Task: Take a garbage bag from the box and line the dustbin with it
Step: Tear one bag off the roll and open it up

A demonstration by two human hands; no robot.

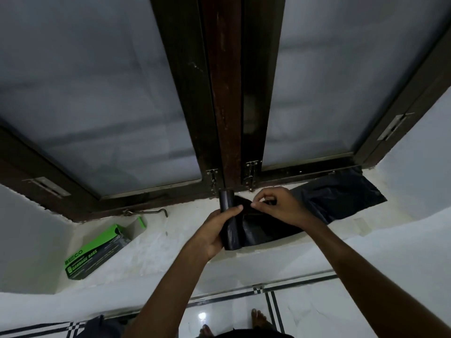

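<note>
Garbage bag roll (pixel 230 224), black, held upright over the front edge of the white window sill (pixel 170 230), about mid-length of the sill. Left hand (pixel 216 234) wraps the roll from below and the left, thumb laid across its front, fingers curled behind it; grasping firmly. Upper end of roll stands clear above the thumb, reaching up in front of the window frame's lower rail. Right hand (pixel 278 208) just right of the roll, thumb and forefinger pinching the black film where it leaves the roll; other fingers curled close. Unrolled garbage bag (pixel 341 198) runs from that pinch rightward along the sill, lying flat and wrinkled, its far end near the right back corner under the frame. Green and black box (pixel 100 252) lies on its side toward the left end of the sill, well apart from the hands, end flap open and pointing to the back edge; print reads "GARBAGE BAGS". Metal hook latch (pixel 146 212) rests at the sill's back edge just beyond the box. Dark wooden window frame (pixel 224 93) with frosted panes fills the upper view. Bare feet (pixel 258 318) on glossy white floor tiles below. Dustbin not in sight.
</note>
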